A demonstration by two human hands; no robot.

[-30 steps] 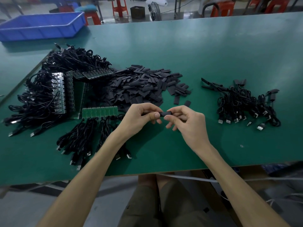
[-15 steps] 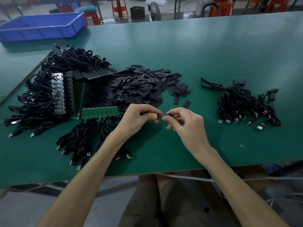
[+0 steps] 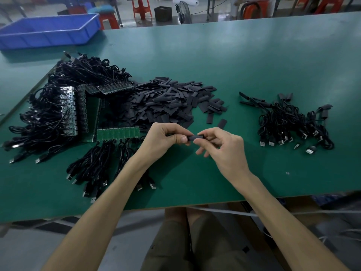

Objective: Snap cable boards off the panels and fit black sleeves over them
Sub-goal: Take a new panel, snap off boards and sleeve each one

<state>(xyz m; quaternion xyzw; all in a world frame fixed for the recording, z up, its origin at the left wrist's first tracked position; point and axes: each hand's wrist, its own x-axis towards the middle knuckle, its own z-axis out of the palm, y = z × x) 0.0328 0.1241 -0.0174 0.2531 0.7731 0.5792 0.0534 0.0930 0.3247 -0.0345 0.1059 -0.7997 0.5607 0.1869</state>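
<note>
At the near edge of the desk (image 3: 195,182), both hands are raised just above the surface, in front of the body, so that the work is kept under direct view. A single black sleeve (image 3: 195,137) is held level between them. Its right end is pinched by the thumb and forefinger of the right hand (image 3: 224,147), and the remaining fingers are loosely curled beneath. Its left end is clamped under the thumb of the left hand (image 3: 162,139), whose fingers are curled closed. The cable board itself is concealed within this grip, so how far the sleeve is seated cannot be told; the opposed grips suggest the sleeve is being pushed on along its length. Just behind the left hand, a green panel (image 3: 118,133) lies flat with its cables (image 3: 93,169) trailing toward the desk edge, within short reach for the next snap. One loose sleeve (image 3: 222,123) lies just behind the right hand. Further back, the sleeve pile (image 3: 172,102) is heaped centrally, accessible to either hand. A finished pile (image 3: 293,122) of sleeved cables is kept well apart to the right, presumably to prevent mixing. Stacked panels (image 3: 74,110) with tangled cables are stored at far left. A blue bin (image 3: 48,30) stands beyond them at the far corner.
</note>
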